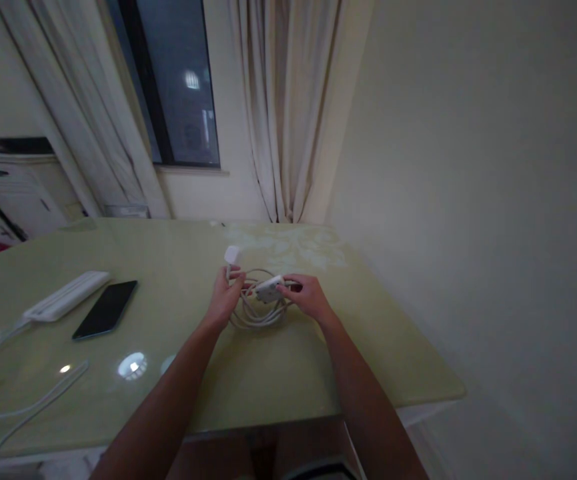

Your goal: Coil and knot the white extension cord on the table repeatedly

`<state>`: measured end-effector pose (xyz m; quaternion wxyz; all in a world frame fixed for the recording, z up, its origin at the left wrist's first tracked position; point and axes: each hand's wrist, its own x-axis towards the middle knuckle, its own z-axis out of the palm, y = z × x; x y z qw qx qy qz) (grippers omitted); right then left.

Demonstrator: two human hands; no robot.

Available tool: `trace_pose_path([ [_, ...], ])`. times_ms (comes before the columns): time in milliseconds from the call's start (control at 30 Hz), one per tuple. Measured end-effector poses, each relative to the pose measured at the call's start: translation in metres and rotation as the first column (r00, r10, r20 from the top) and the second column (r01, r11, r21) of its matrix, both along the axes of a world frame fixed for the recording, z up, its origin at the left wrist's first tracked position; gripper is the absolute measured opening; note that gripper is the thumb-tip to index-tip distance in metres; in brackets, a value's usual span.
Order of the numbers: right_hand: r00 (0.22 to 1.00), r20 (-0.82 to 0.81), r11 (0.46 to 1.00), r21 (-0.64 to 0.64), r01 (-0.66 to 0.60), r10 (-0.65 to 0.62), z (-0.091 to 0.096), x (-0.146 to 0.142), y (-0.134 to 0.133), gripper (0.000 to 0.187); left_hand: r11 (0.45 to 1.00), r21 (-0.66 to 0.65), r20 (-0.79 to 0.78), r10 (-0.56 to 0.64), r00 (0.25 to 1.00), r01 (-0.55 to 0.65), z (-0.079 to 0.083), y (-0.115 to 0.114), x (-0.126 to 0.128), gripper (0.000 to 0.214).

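A coiled white cable (258,315) lies on the pale green glass table (268,380) in front of me. My left hand (225,297) is closed on the coil's left side, just below the white plug (231,255) that sticks up from it. My right hand (308,295) pinches a small white adapter block (268,289) at the coil's top right. Both forearms reach in from the bottom of the view.
A white power strip (68,294) with its loose cord (23,407) lies at the left, beside a black phone (106,309). Behind the table are a dark window (178,80), curtains (288,107) and a white cabinet (13,193). A wall stands close on the right.
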<state>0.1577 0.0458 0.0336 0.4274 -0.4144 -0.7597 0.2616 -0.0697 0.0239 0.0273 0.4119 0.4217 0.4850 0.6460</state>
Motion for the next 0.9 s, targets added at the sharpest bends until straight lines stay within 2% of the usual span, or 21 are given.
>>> trace_pose_path([
  [167, 0.992, 0.119, 0.997, 0.067, 0.041, -0.049, 0.003, -0.007, -0.005, 0.035, 0.998, 0.029, -0.021, 0.052, 0.998, -0.052, -0.002, 0.0, 0.002, 0.04],
  [300, 0.932, 0.323, 0.983, 0.129, 0.127, -0.163, 0.009, -0.026, -0.021, 0.033, 0.998, 0.051, -0.005, 0.049, 0.999, -0.048, -0.001, -0.001, 0.003, 0.044],
  [367, 0.912, 0.349, 0.974, 0.138, 0.179, -0.217, 0.01, -0.035, -0.028, 0.037, 0.997, 0.071, 0.012, 0.044, 0.999, -0.044, 0.001, -0.004, 0.006, 0.046],
  [433, 0.932, 0.274, 0.971, 0.114, 0.212, -0.236, 0.012, -0.04, -0.032, 0.046, 0.994, 0.099, 0.032, 0.042, 0.999, -0.045, 0.006, -0.008, 0.01, 0.046],
  [533, 0.992, -0.042, 0.993, -0.01, 0.117, -0.117, 0.013, -0.041, -0.029, 0.057, 0.987, 0.146, 0.064, 0.062, 0.996, -0.071, 0.014, -0.013, 0.017, 0.046],
  [600, 0.962, -0.274, 0.997, -0.076, -0.012, -0.01, 0.012, -0.04, -0.025, 0.058, 0.979, 0.177, 0.065, 0.086, 0.994, -0.097, 0.019, -0.016, 0.019, 0.044],
  [667, 0.921, -0.387, 0.993, -0.089, -0.08, 0.04, 0.011, -0.041, -0.023, 0.056, 0.968, 0.213, 0.046, 0.123, 0.991, -0.13, 0.022, -0.017, 0.019, 0.039],
  [733, 0.925, -0.378, 0.998, -0.038, -0.049, 0.031, 0.01, -0.046, -0.023, 0.051, 0.956, 0.232, 0.04, 0.173, 0.984, -0.177, 0.023, -0.016, 0.016, 0.035],
  [800, 0.953, -0.303, 0.998, 0.061, 0.026, -0.007, 0.009, -0.053, -0.026, 0.045, 0.953, 0.213, 0.09, 0.201, 0.975, -0.216, 0.023, -0.015, 0.013, 0.035],
  [900, 0.971, -0.186, 0.965, 0.183, 0.185, -0.151, 0.011, -0.064, -0.03, 0.046, 0.97, 0.152, 0.222, 0.155, 0.963, -0.191, 0.023, -0.014, 0.012, 0.04],
])
